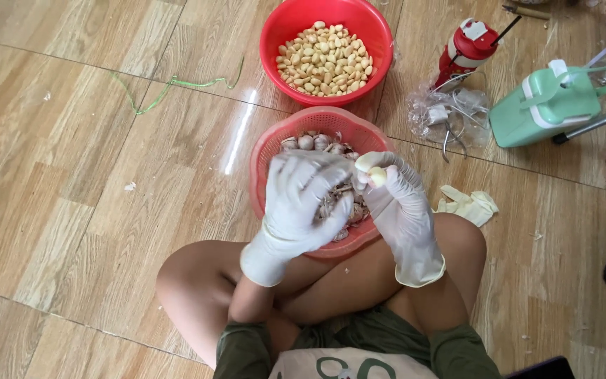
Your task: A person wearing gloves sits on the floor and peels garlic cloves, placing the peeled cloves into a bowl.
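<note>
pinching smooth garlic clove [377, 175], gloved right hand [395, 203]

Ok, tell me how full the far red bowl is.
Roughly half full: peeled garlic cloves cover the far red bowl's bottom in a mound, well below its rim.

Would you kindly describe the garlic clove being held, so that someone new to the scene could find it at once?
Start at the red mesh basket resting against the seated person's crossed legs, below the solid red bowl of peeled cloves. Above the basket's right rim, the gloved right hand pinches one peeled clove at its fingertips. It alone is held clear of both containers, smooth and pale yellow.
</note>
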